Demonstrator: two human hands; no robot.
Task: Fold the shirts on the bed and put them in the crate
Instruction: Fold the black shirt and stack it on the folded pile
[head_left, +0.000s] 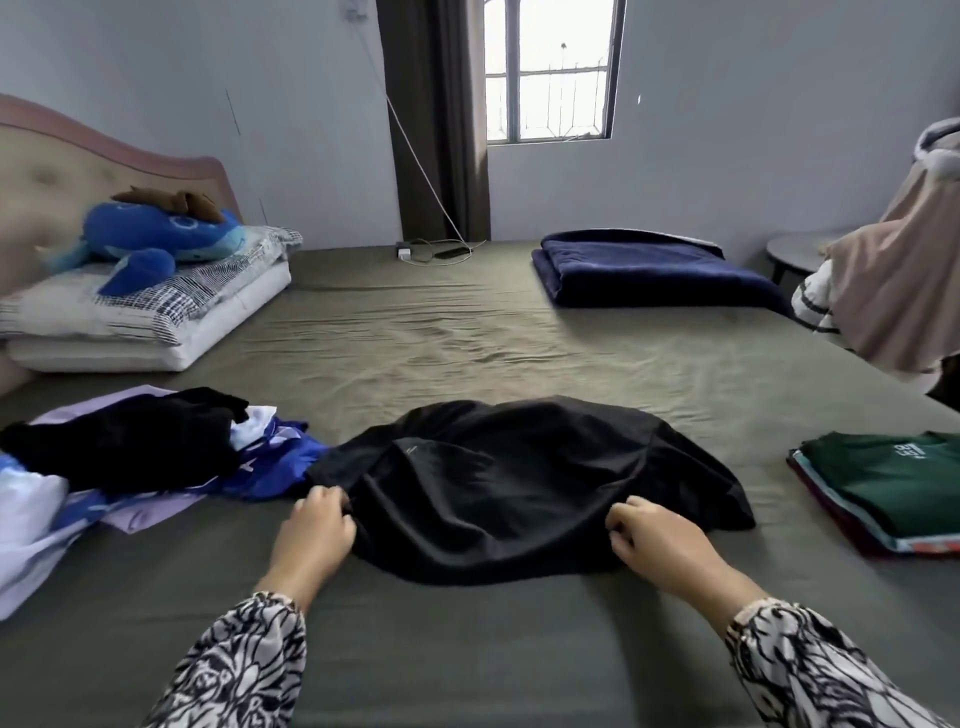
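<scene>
A bed (415, 332) under an olive sheet fills the pale-walled room. A black shirt (519, 478) lies rumpled on it at the near middle. The left hand (317, 530) pinches the shirt's near left edge in a curled grip, and the right hand (649, 540) seems to clutch its near right edge likewise. Unfolded clothes (130, 452) lie heaped at left; a folded stack (893, 488), green on top, sits at right.
</scene>
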